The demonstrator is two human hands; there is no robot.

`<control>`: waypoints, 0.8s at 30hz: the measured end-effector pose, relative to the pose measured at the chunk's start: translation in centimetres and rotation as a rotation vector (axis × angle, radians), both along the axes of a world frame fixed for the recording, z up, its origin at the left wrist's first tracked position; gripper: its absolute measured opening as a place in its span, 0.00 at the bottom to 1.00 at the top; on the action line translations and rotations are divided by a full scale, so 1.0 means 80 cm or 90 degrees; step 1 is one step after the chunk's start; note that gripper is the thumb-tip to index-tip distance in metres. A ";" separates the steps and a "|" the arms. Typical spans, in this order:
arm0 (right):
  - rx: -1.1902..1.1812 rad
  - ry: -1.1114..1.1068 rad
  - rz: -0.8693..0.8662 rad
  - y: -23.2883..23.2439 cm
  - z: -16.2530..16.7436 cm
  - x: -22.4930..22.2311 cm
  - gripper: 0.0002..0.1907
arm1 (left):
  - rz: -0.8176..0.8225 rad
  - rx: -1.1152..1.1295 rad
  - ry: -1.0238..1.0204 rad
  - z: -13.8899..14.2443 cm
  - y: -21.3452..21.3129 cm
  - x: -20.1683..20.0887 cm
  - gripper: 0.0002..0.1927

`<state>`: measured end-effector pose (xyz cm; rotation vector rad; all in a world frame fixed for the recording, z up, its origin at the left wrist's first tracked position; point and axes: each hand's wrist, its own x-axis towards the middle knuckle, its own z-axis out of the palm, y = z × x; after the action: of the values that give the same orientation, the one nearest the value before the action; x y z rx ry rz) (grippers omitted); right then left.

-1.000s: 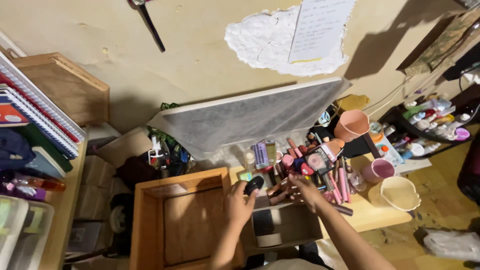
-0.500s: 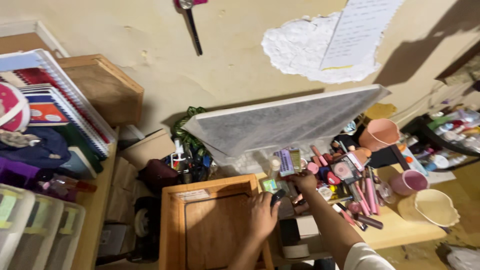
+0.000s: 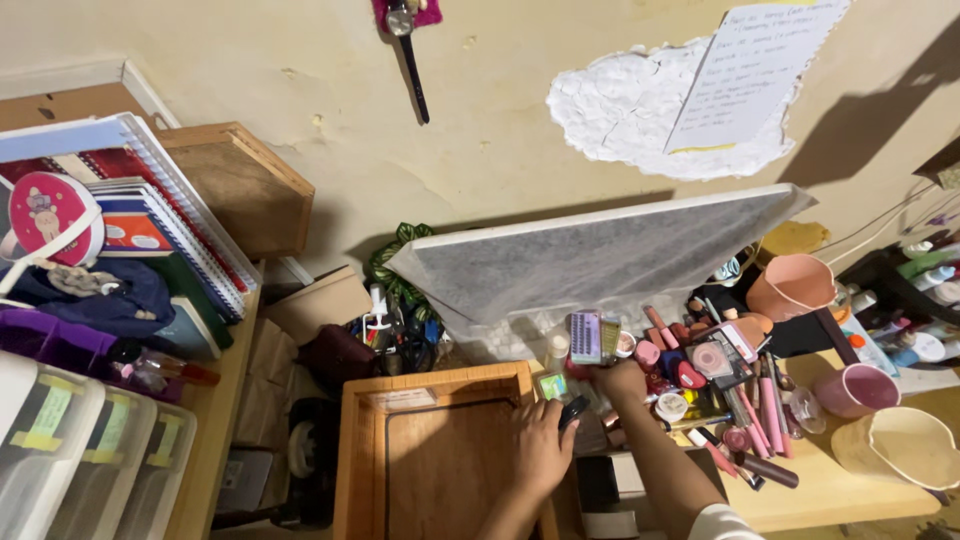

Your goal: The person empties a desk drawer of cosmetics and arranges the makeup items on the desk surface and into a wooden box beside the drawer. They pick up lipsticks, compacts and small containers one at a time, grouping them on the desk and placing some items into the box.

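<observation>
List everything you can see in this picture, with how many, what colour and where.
wooden tray: one, brown, bottom centre
canvas board: one, grey-white, leaning on the wall
cosmetics pile: many, mostly pink and red, on the table right of the tray
cups: two, pink, right side
bowl: one, cream, lower right
notebooks: several, mixed colours, shelf at left
plastic drawers: clear, bottom left
paper note: one, white, on the wall
left hand: holds a small black thing at the tray's right edge
right hand: reaches into the cosmetics; grip unclear
</observation>
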<state>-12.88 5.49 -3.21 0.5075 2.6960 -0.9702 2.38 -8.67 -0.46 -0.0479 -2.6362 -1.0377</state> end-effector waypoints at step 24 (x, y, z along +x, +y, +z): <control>0.108 -0.089 -0.050 -0.049 0.022 0.015 0.56 | 0.011 -0.008 0.047 0.003 0.005 0.002 0.13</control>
<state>-11.68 1.56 -1.44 0.6921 2.6619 -0.6983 2.57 -8.30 -0.21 -0.0647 -2.5729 -0.9938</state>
